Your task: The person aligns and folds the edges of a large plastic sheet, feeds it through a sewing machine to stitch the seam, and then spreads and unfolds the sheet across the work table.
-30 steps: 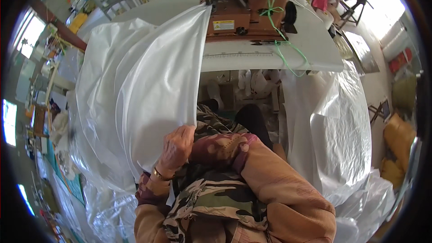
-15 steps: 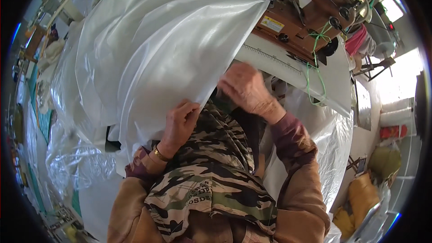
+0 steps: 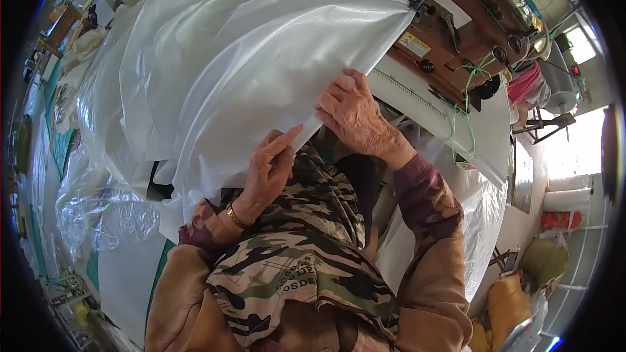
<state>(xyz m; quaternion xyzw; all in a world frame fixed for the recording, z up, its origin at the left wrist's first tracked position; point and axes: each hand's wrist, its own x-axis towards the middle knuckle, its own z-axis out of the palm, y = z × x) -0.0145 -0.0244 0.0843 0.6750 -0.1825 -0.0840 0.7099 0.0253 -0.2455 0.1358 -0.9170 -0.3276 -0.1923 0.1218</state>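
Observation:
A large, glossy white plastic sheet (image 3: 261, 85) spreads in folds over the table, one corner running up to the needle area of a brown sewing machine (image 3: 450, 39). On the sheet's near edge, my right hand (image 3: 358, 117) is closed, its fingers bent over the material. Lower down the same edge is my left hand (image 3: 268, 168), closed with the index finger reaching along the border; its thumb side grips the sheet. A gold watch (image 3: 235, 216) circles my left wrist. Parts of the edge under both hands are hidden.
A pale machine table with a ruler scale (image 3: 411, 94) lies right of the sheet. Green string (image 3: 471, 85) hangs from the machine. Crumpled clear plastic (image 3: 98, 202) lies at left; a camouflage apron (image 3: 306, 254) covers my lap. Orange and green bundles (image 3: 508, 303) sit at lower right.
My right hand has gone from a blurred position off the edge onto the sheet, slightly higher. My left index finger has stretched out. The view has shifted, so the machine appears further right.

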